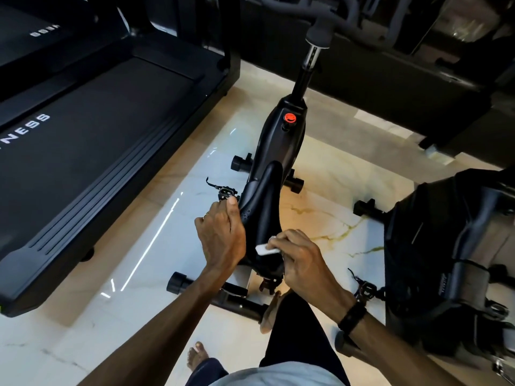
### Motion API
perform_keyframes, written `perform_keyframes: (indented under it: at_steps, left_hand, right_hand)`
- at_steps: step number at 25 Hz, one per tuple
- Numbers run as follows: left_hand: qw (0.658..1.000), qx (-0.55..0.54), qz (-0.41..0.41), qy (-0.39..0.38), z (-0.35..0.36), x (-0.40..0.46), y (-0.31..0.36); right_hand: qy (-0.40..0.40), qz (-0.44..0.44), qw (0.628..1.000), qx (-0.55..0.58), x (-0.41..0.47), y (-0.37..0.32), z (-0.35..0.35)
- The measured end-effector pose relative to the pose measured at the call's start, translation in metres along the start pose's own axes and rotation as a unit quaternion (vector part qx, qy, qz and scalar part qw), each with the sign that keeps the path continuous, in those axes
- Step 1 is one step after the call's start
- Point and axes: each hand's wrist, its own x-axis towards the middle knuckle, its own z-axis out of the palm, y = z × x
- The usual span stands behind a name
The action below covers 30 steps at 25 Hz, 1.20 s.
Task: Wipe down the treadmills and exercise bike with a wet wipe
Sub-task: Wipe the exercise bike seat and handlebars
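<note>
The long black padded bike saddle (pixel 262 207) runs nose-away from the person. The left hand (pixel 220 235) grips its left edge; the right hand (pixel 298 257), nearer the wide rear edge, pinches a folded white wet wipe (pixel 266 249) against it.

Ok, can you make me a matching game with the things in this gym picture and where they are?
Things:
1. small white wet wipe
2. round red knob
3. big black treadmill
4. black wristband

Places:
A. on the right wrist
B. far left, on the floor
C. in the right hand, on the black bike saddle
D. on top of the bike frame, ahead of the saddle

Pairs: 1-C, 2-D, 3-B, 4-A
</note>
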Motion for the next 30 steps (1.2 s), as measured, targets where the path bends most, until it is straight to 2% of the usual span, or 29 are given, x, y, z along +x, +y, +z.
perform_keyframes:
  at_steps: [2, 4, 5, 6, 8, 9, 11, 15, 20, 27, 30]
  left_hand:
    - [1.000, -0.003, 0.003, 0.001, -0.001, 0.000, 0.001]
    - [1.000, -0.011, 0.004, -0.002, -0.002, 0.000, 0.001]
    - [1.000, -0.014, 0.002, -0.003, -0.002, 0.001, 0.001]
    - [1.000, -0.015, -0.002, -0.004, -0.002, 0.001, 0.001]
    - [1.000, -0.016, -0.005, -0.004, -0.002, 0.002, 0.000]
    - [1.000, -0.016, -0.005, -0.003, -0.002, 0.002, 0.000]
    - [1.000, -0.014, -0.003, 0.001, -0.002, 0.002, 0.000]
    - [1.000, -0.012, -0.004, 0.010, -0.003, 0.000, 0.001]
    - [1.000, -0.008, -0.008, 0.005, 0.000, -0.002, 0.001]
    - [1.000, -0.001, -0.003, 0.011, 0.001, -0.004, 0.002]
    - [1.000, -0.004, -0.004, 0.010, 0.000, -0.002, 0.002]
  right_hand:
    - [-0.083, 0.032, 0.993, 0.079, 0.002, 0.000, -0.019]
    - [-0.203, 0.092, 0.965, 0.140, 0.019, 0.004, -0.048]
    - [-0.224, 0.109, 0.958, 0.143, 0.033, 0.008, -0.061]
    - [-0.191, 0.118, 0.965, 0.136, 0.051, 0.012, -0.071]
    - [-0.010, 0.132, 0.986, 0.104, 0.093, 0.031, -0.078]
    - [0.071, 0.142, 0.983, 0.091, 0.114, 0.040, -0.075]
    - [0.154, 0.174, 0.969, 0.084, 0.149, 0.059, -0.055]
    - [0.174, 0.170, 0.969, 0.053, 0.157, 0.064, -0.010]
    - [0.202, 0.125, 0.969, 0.070, 0.096, 0.047, 0.005]
    - [0.120, 0.074, 0.983, 0.115, 0.007, 0.031, 0.010]
    - [0.047, 0.069, 0.985, 0.153, -0.011, 0.038, 0.001]
